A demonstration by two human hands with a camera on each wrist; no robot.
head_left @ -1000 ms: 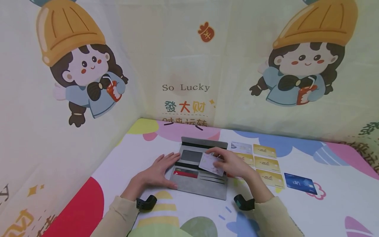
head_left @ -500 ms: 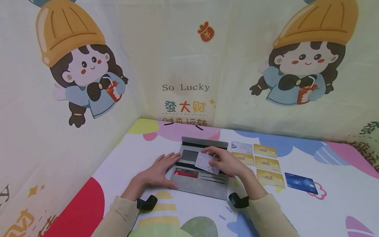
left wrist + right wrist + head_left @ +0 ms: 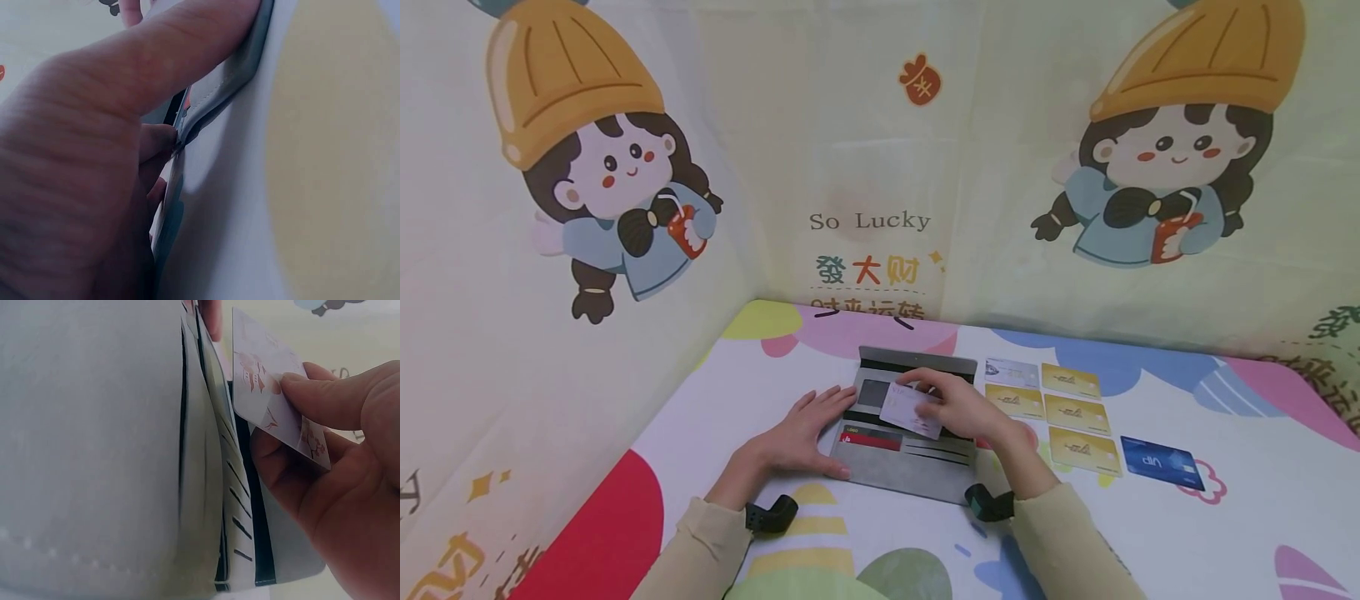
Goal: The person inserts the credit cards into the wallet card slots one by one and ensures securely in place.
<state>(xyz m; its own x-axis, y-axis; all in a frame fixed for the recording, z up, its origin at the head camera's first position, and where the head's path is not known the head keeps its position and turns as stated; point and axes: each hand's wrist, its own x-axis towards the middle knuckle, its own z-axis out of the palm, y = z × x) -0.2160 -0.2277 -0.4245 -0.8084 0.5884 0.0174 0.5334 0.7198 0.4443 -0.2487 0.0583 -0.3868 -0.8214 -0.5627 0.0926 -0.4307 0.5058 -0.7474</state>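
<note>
A grey wallet lies unfolded on the table, with a red card tucked in a left slot and a dark window pocket above it. Over its middle my right hand pinches a pale pinkish-white card, thumb on the near face and fingers behind, as the right wrist view shows. That card tilts above the slit pockets. My left hand rests along the wallet's left edge, its fingers spread and its thumb lying on the near corner.
Right of the wallet lie several gold cards and a silver card in rows. A blue card sits farther right. The patterned tabletop meets a cartoon-print backdrop behind and at the left.
My right hand has moved left across the wallet, carrying the pale card toward the red card's side. My left hand has stayed in place.
</note>
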